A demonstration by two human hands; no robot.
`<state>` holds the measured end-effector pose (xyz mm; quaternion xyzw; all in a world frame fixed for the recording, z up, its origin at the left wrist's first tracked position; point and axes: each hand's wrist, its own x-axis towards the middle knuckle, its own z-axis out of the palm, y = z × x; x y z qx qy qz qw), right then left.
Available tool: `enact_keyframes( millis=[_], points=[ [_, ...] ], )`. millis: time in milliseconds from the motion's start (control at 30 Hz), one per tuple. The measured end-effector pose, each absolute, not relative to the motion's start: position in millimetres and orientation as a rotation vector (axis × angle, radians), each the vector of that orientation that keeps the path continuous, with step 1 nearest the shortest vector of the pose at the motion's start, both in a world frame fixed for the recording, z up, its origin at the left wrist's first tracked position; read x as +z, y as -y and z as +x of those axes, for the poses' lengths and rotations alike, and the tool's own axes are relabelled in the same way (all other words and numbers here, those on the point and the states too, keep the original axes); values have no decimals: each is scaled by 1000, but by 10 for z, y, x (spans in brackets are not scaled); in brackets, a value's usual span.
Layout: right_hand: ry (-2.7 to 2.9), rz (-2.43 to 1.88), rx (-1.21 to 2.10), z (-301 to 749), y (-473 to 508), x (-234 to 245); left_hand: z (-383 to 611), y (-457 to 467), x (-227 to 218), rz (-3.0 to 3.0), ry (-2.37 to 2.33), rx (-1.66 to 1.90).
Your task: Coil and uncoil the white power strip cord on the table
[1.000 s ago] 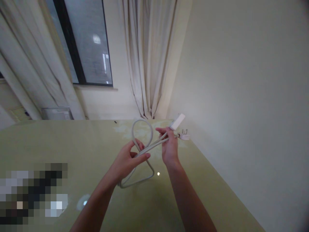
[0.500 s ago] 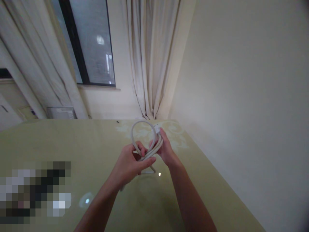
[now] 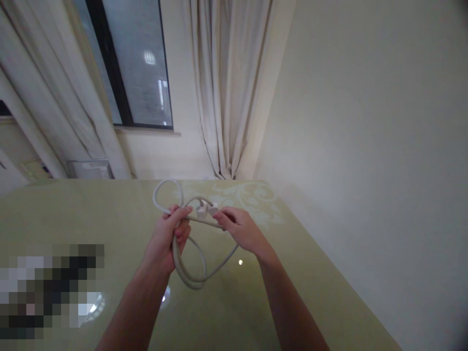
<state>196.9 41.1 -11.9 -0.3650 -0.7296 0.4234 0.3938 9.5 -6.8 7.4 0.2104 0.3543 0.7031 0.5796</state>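
A white power cord (image 3: 190,273) is looped into a loose coil above a glossy yellow-green table (image 3: 310,292). My left hand (image 3: 166,241) is closed around the bundled loops, with one loop sticking up behind it and others hanging below. My right hand (image 3: 237,229) pinches the cord's end beside the white plug (image 3: 204,210), which sits between the two hands. Both hands are held above the table top.
A plain wall runs along the table's right edge. Cream curtains (image 3: 226,97) and a dark window (image 3: 135,63) stand beyond the far edge. A blurred pixelated patch (image 3: 51,287) covers the near left of the table. A white box (image 3: 89,169) sits behind the far left edge.
My left hand has shifted left and turned, now gripping the gathered loops. My right hand dropped lower and brought the plug end in toward the coil. The cord's loops hang lower than before.
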Motion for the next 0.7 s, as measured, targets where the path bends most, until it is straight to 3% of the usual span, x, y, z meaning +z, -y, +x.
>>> enact_keyframes(
  millis=[267,500,700],
  points=[
    [2226,-929,445,1789,-183,-189,195,148,24,668,-798,1517],
    [1948,-1059,278,1704,-278,-222,202,280,80,599,-387,1346],
    [1896,-1051,189,1761,-294,-190,305,311,69,637,-322,1251]
  ],
)
